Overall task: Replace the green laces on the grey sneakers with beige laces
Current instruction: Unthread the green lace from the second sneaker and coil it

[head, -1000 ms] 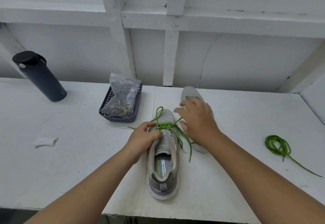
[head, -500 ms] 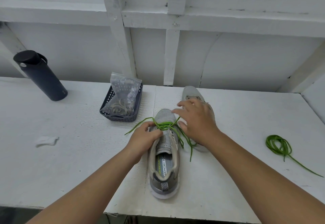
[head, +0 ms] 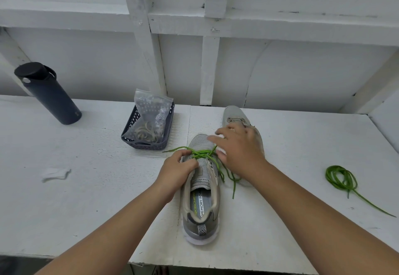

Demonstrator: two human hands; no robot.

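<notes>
On the white surface [head: 64, 210], head view, places given from the near grey sneaker:

Near grey sneaker [head: 201, 207]: lies in the middle of the surface, heel toward the person, toe pointing away; the insole with printed lettering shows in the opening.

Green lace [head: 201, 153]: still threaded across the upper eyelets of the near grey sneaker, crossing over its tongue; one loose end runs off to the sneaker's left onto the surface, another trails down its right side and ends on the surface.

Left hand [head: 177, 172]: rests against the left side of the near grey sneaker at the eyelets; its fingers [head: 183, 154] are curled and pinch the green lace where it crosses.

Right hand [head: 239, 151]: hovers over the right side of the near grey sneaker's toe; its fingers are spread and only loosely bent. The thumb lies near the lace, but whether it touches the lace cannot be told.

Second grey sneaker [head: 234, 115]: just to the right of and behind the near one, toe away, largely covered by the right hand; no lace shows in the visible eyelets.

Loose green lace [head: 341, 178]: bundled in a coil well to the right of the near sneaker, one end trailing toward the surface's front edge.

Dark basket [head: 142, 144]: just behind and to the left of the near sneaker; it holds a clear plastic bag [head: 152, 110] with pale beige coils showing inside.

Dark bottle [head: 48, 94]: far left and behind, standing with lid on.

Scrap of white paper [head: 55, 174]: well to the left of the near sneaker.
</notes>
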